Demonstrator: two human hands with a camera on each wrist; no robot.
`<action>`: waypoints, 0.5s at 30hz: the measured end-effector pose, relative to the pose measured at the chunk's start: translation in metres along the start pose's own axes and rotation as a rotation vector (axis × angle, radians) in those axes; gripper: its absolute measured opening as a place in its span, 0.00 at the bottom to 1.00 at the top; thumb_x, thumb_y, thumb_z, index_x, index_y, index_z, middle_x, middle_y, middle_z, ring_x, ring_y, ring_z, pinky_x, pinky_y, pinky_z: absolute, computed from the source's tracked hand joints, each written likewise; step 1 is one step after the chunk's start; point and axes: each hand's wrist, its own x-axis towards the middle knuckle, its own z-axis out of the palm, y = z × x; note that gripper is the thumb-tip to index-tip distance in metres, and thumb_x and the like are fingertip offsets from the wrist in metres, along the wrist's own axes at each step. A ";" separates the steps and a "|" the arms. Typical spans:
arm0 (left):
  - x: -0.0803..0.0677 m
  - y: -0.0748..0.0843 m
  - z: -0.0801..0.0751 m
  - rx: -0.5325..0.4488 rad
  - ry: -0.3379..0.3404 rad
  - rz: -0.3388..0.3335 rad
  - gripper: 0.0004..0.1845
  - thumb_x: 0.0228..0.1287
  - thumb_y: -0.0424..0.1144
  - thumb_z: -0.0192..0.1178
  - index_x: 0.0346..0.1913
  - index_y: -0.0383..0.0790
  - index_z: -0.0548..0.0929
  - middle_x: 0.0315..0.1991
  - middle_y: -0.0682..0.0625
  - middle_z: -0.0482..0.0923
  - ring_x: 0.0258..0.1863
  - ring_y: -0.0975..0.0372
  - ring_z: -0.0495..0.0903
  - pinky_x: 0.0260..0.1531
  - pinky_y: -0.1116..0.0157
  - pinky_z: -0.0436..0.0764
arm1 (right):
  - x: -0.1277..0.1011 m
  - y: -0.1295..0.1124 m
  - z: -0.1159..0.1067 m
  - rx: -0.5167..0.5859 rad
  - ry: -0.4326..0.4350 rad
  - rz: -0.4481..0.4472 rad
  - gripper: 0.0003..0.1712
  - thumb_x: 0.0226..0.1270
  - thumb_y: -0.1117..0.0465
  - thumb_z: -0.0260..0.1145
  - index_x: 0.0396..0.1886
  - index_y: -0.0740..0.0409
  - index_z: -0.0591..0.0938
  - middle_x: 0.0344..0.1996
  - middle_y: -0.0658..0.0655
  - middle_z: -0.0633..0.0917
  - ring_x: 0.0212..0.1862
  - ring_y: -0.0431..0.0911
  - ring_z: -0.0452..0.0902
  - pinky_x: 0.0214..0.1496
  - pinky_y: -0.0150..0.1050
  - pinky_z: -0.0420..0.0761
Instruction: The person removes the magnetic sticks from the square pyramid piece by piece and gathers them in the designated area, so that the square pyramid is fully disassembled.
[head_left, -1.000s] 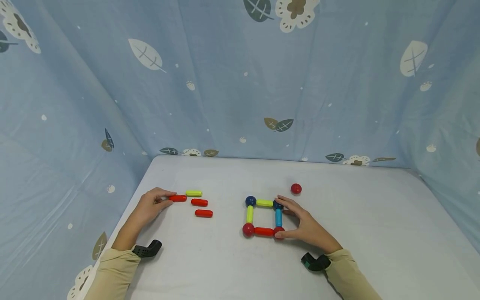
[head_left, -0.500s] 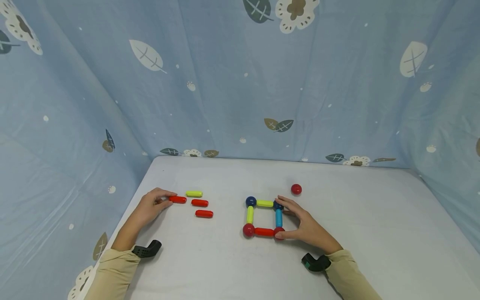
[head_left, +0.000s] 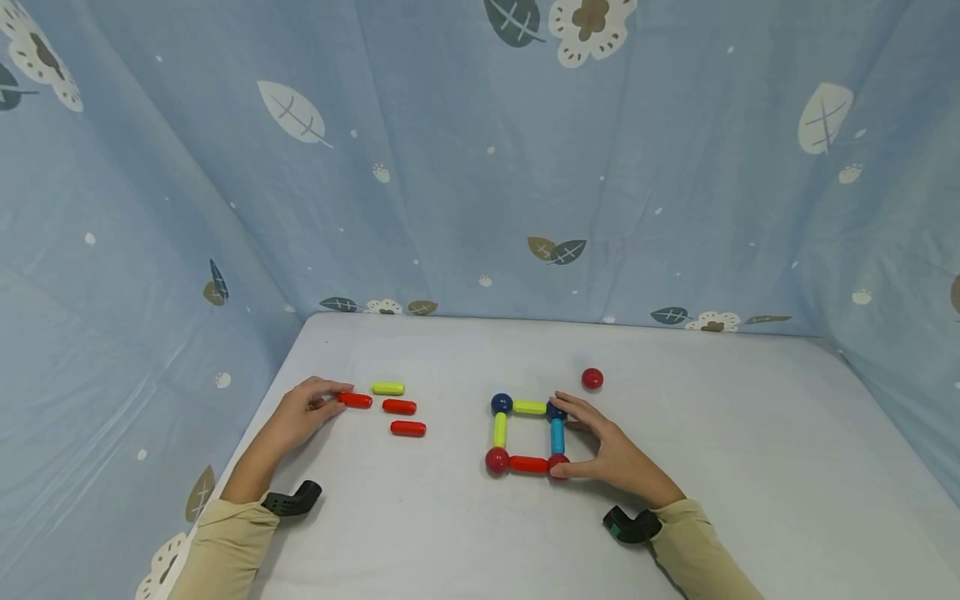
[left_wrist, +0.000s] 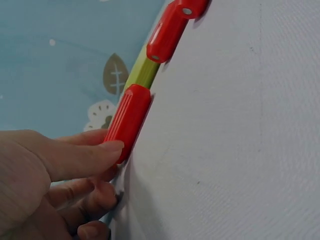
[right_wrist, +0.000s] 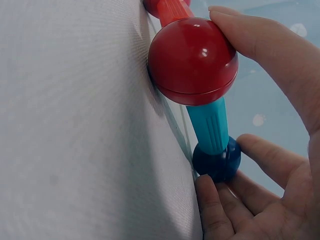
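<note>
While nothing has shifted in 1 s, left hand [head_left: 303, 412] keeps its grip pinched on 1 red stick [head_left: 355, 400]; right hand [head_left: 609, 452] stays clamped on the square [head_left: 528, 434], so work sits paused.

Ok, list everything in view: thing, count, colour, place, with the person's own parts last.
square frame: one, four rods joined by four balls, mid table
frame rods: yellow far, yellow left, red near, light blue right
frame balls: two dark blue far, two red near
loose ball: one, red, beyond the frame's right corner
loose rods: three red, one yellow, left of the frame
table: one, white
curtain: light blue, leaf print, behind and both sides
left hand: pinches the leftmost red rod
right hand: touches the frame's right-side balls
</note>
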 end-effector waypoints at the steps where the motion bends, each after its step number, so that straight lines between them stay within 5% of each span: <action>1: 0.000 0.000 0.000 -0.001 -0.002 -0.003 0.19 0.68 0.30 0.66 0.61 0.35 0.84 0.50 0.37 0.81 0.34 0.59 0.71 0.30 0.69 0.71 | 0.000 0.000 0.000 0.000 0.000 0.001 0.54 0.55 0.47 0.82 0.79 0.45 0.67 0.81 0.54 0.63 0.77 0.58 0.65 0.71 0.57 0.73; 8: 0.001 0.005 -0.005 -0.031 0.014 0.008 0.21 0.69 0.34 0.67 0.63 0.33 0.80 0.48 0.36 0.81 0.30 0.62 0.75 0.26 0.68 0.75 | 0.000 0.000 0.000 0.007 -0.003 0.004 0.54 0.55 0.47 0.83 0.79 0.45 0.67 0.81 0.54 0.63 0.77 0.57 0.65 0.71 0.55 0.73; 15: 0.001 0.029 -0.003 -0.011 0.132 0.070 0.15 0.69 0.36 0.68 0.56 0.36 0.84 0.44 0.41 0.83 0.32 0.65 0.75 0.30 0.70 0.75 | -0.001 0.001 -0.001 0.007 -0.008 -0.005 0.54 0.54 0.47 0.83 0.79 0.46 0.67 0.80 0.53 0.64 0.76 0.56 0.67 0.72 0.52 0.74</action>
